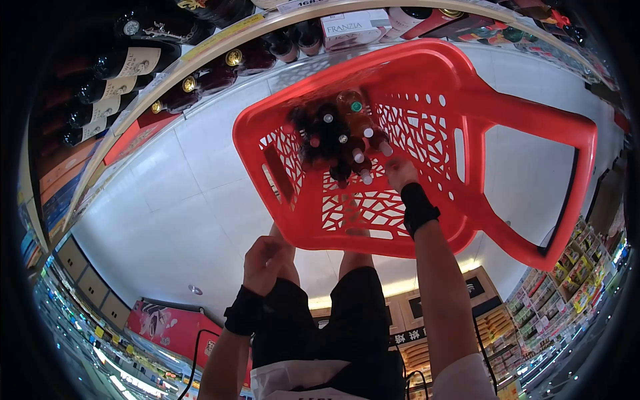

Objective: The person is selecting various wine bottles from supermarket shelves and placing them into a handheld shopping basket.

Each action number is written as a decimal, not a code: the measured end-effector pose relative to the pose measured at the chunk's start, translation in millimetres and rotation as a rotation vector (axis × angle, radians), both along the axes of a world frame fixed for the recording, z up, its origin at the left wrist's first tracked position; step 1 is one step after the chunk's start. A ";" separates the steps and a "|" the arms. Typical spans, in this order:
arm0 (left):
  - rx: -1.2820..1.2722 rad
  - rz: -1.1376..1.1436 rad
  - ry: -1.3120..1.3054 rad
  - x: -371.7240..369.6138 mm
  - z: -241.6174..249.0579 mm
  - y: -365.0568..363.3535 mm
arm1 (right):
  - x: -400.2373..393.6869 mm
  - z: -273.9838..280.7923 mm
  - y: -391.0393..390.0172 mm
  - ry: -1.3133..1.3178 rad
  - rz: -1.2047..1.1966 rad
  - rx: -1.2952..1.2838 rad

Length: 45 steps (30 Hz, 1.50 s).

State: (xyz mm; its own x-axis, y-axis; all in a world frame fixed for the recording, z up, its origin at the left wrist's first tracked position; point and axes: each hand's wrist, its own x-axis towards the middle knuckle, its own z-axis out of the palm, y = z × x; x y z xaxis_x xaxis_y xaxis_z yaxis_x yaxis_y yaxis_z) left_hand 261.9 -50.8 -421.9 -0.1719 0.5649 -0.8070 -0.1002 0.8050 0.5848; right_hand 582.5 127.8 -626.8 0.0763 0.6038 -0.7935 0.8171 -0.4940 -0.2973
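Observation:
A red plastic basket (313,230) with lattice walls and a long red handle stands in front of my legs. Several dark and reddish bottles with pale or dark caps are grouped inside it, and one amber bottle (360,123) has a green cap. My right hand (402,173) reaches inside the basket beside the bottles, its fingers bent and partly blurred; whether it touches one is unclear. Outside the basket, near its lower left edge, my left hand (265,257) is held with curled fingers, and what they hold, if anything, is hidden. Both wrists wear black bands.
Shelves with wine bottles (127,61) curve along the top and left. A white box labelled FRANZIA (355,28) sits on the shelf above the basket. Packaged goods (543,307) fill racks at the lower right, and a pink display (163,323) is at the lower left.

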 end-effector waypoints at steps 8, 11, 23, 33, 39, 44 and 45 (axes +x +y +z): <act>0.000 0.071 -0.034 -2.1 -6.7 -2.9 | -1.7 -0.4 3.3 -0.070 -0.008 0.030; -0.012 0.082 -0.039 -3.5 -7.3 -1.7 | -12.7 3.3 15.1 -0.110 0.111 0.097; -0.056 0.149 -0.016 -16.2 -18.4 -5.2 | -106.3 -29.9 84.8 -0.175 0.450 0.454; -0.057 0.243 -0.046 -20.8 -37.3 -41.8 | -138.8 -85.6 113.2 -0.303 0.470 0.178; -0.048 0.254 -0.055 -17.1 -37.0 -57.4 | -119.6 -105.0 110.1 -0.227 0.462 0.382; -0.026 0.255 -0.046 -19.4 -25.5 -51.8 | -115.4 -80.0 112.0 -0.192 0.423 0.492; -0.028 0.259 -0.057 -20.0 -21.9 -50.4 | -114.5 -70.4 111.8 -0.194 0.377 0.515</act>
